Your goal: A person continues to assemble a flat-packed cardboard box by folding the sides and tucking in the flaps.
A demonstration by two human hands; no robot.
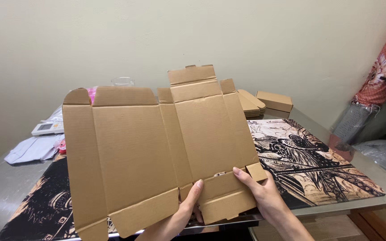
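As both hands pinch its bottom flaps at six o'clock, left hand (185, 213) and right hand (264, 196) hold an unfolded cardboard box blank (157, 151) upright above the table (5, 187), seemingly mid-folding; finished boxes (273, 101) sit at one o'clock.

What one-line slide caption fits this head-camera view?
Two bare hands, left hand and right hand, hold an unfolded flat cardboard box above a printed table mat.
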